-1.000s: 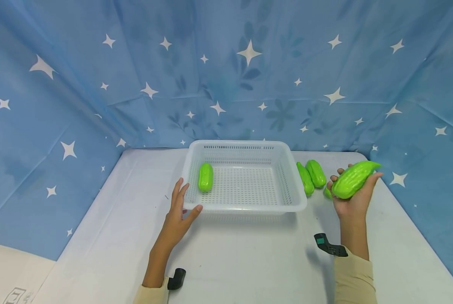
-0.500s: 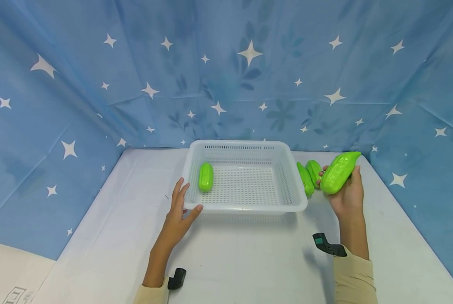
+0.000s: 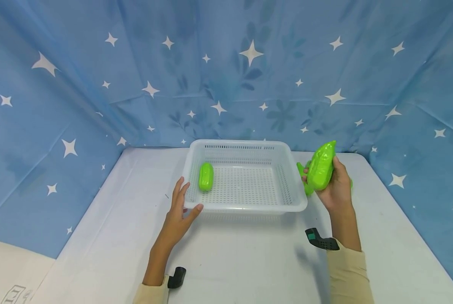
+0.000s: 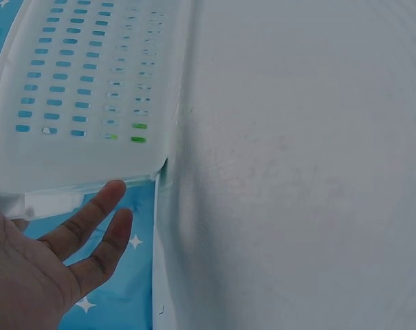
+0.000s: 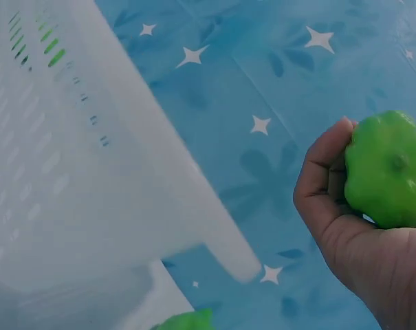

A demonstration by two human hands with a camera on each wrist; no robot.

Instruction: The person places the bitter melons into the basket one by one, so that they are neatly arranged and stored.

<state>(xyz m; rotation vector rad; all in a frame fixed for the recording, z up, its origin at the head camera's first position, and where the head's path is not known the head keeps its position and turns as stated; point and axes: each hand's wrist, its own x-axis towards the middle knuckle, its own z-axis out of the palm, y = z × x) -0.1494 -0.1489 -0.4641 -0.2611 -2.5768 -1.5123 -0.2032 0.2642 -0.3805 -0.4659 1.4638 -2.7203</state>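
Note:
My right hand (image 3: 338,192) grips a bright green bitter melon (image 3: 322,166), pointed end up, just right of the white plastic basket (image 3: 249,208). In the right wrist view the curled fingers (image 5: 318,182) wrap round the melon's blunt end. At the basket's near left corner is my left hand (image 3: 176,223), thumb by the front rim and fingers spread along the left side. The left wrist view shows those fingers (image 4: 101,254) nearly straight under the basket's corner. A second bitter melon (image 3: 206,177) lies inside the basket, against its left end.
More green melons lie on the white table (image 3: 245,261) right of the basket, partly hidden by my right hand; one melon's tip (image 3: 299,167) shows beside the rim. A blue star-patterned curtain (image 3: 226,84) hangs round the table's back and sides.
My right hand has moved left toward the basket with the bitter melon, which has tipped more upright. The left hand and the basket stay where they were.

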